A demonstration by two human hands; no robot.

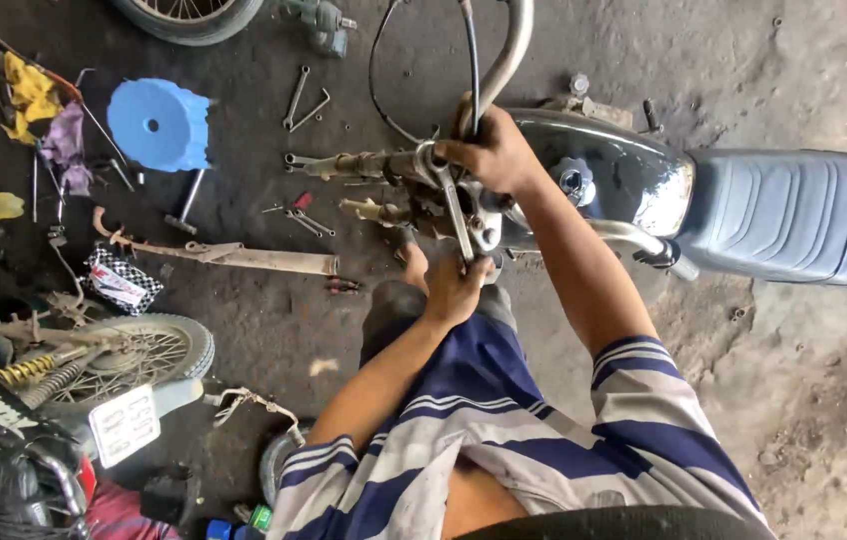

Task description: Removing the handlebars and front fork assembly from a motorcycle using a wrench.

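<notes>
Steel is what both hands close on: a long silver open-ended spanner (pixel 456 215) set on the bare steering head (pixel 414 185) of a stripped motorcycle. The left hand (pixel 456 288) wraps its fingers tight round the spanner's lower end, a grip that looks meant to give leverage on the fitting above. The right hand (pixel 492 152) closes over the top of the steering head where the spanner's jaw meets it; its fingers curl round the metal and a black cable (pixel 472 60), seemingly to steady the assembly against the pull.

Right of the steering head sits the glossy black fuel tank (pixel 614 170), and beyond that the ribbed grey-blue seat (pixel 794 215). Left of the steering head, on the dark oily floor (pixel 244 320), loose parts lie within reach: a pair of small spanners (pixel 302 103), a round blue plastic stool (pixel 159 123), a long flat rusty metal bar (pixel 244 257), and farther off a small spoked wheel (pixel 134 355).
</notes>
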